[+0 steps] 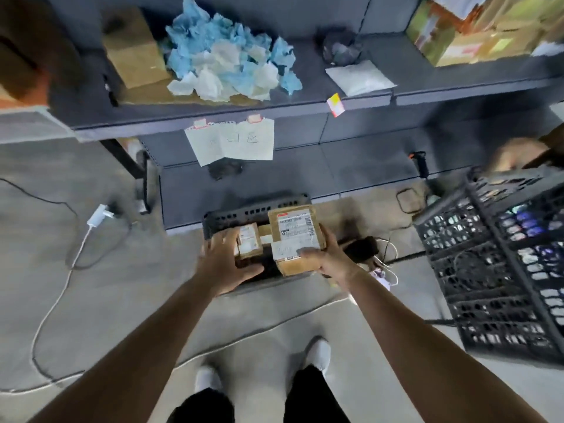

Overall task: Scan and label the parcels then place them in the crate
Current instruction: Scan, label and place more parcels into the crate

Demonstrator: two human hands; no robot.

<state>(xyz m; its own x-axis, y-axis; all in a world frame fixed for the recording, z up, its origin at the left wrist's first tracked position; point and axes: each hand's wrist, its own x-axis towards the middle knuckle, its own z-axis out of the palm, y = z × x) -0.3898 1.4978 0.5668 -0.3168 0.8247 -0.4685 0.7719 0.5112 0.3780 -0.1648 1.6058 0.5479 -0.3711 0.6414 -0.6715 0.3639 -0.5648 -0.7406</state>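
Brown cardboard fills my right hand [317,260]: its grip is clenched around the near end of a labelled parcel [295,238], held just above the low dark crate [259,210] on the floor. I judge this to be the placing step, since a shipping label already shows on the parcel's top face. My left hand [227,264] is spread with loose fingers and grasps nothing; it rests against a smaller parcel [249,242] already inside the crate, on its left side. The next move, as I read it, calls for lowering the big parcel into the crate's right side, and the left hand may need to nudge the small one aside to clear room.

Behind the crate stands a grey shelf unit [274,108] carrying crumpled blue and white paper [232,62]. Paper notes [232,141] hang from the shelf edge above the crate. Right of the crate stands a taller black lattice crate [500,270]; a handheld scanner [419,163] stands behind it. Cables [387,248] lie on the floor just right of the low crate and could snag.
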